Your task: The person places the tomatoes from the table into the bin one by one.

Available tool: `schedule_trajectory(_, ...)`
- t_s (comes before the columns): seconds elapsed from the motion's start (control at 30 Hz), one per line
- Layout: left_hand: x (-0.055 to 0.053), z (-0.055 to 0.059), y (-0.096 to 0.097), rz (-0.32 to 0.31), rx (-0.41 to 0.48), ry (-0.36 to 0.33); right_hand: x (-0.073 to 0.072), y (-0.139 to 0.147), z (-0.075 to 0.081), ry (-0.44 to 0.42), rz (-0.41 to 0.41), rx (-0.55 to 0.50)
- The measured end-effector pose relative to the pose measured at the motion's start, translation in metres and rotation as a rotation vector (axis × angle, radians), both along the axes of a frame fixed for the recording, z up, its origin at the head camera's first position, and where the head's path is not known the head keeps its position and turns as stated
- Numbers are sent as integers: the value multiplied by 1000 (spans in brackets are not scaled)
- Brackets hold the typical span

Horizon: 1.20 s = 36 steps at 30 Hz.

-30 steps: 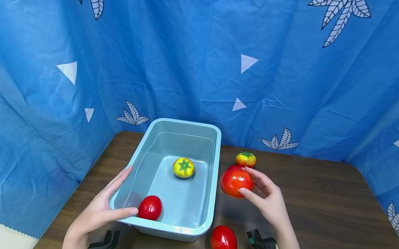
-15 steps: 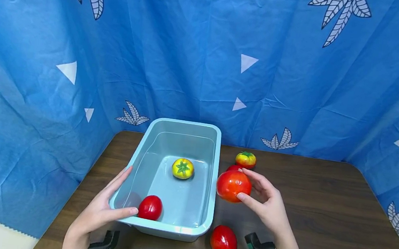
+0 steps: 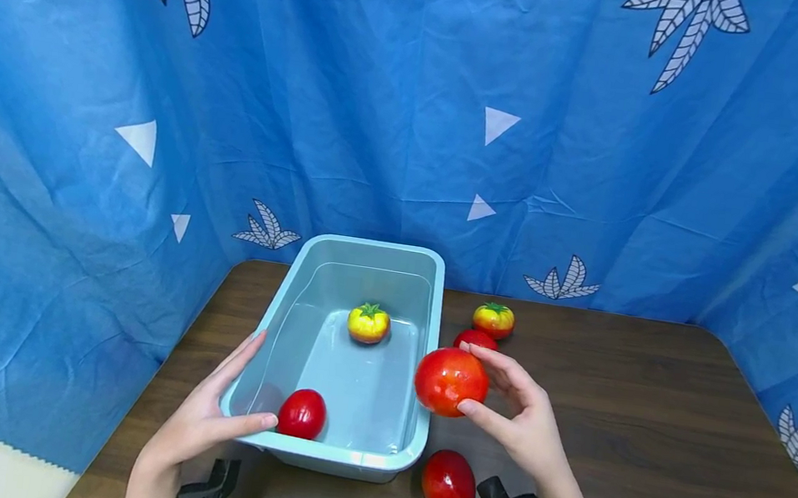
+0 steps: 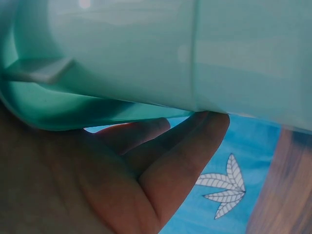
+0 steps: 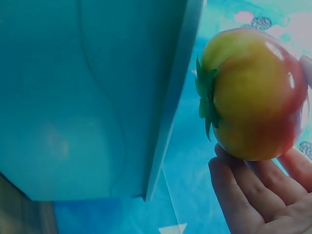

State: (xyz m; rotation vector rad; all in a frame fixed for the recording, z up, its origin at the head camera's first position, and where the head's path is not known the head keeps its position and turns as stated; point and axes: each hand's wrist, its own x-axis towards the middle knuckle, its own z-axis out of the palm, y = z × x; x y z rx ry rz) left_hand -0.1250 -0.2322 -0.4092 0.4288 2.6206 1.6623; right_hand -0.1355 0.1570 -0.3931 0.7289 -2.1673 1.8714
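Pinching a glossy red-and-yellow tomato (image 3: 452,382) between thumb and fingertips, the right hand (image 3: 526,424) sits at 4 o'clock of the fruit, its forearm slanting toward 5 o'clock. We see the tomato at 3 o'clock of the blue bin (image 3: 375,245), overlapping its rim in the head view; the right wrist view shows a gap there, with the green leafy top (image 5: 208,92) turned binward. The left hand (image 3: 196,424) is spread at the bin's 8 o'clock corner, thumb across the near rim, fingers extended along the left one. Inside we find a yellow tomato (image 3: 368,327) toward 12 o'clock and a red fruit (image 3: 302,414) at 7 o'clock, beside the left thumb tip. On the brown table (image 3: 647,433) lie an oval red fruit (image 3: 449,485) past 4 o'clock and, at 2 o'clock, a partly hidden red fruit (image 3: 474,339) and a yellow-red tomato (image 3: 494,321).
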Motion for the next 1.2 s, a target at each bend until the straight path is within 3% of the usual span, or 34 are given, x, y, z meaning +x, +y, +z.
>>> schedule_trajectory(0.53, 0, -1, 0, -5, 8, 13, 8, -25, -6, 16, 51, 23)
schedule_trajectory(1.2, 1, -2, 1, -2, -3, 25, 11, -30, -9, 36, 125, 78)
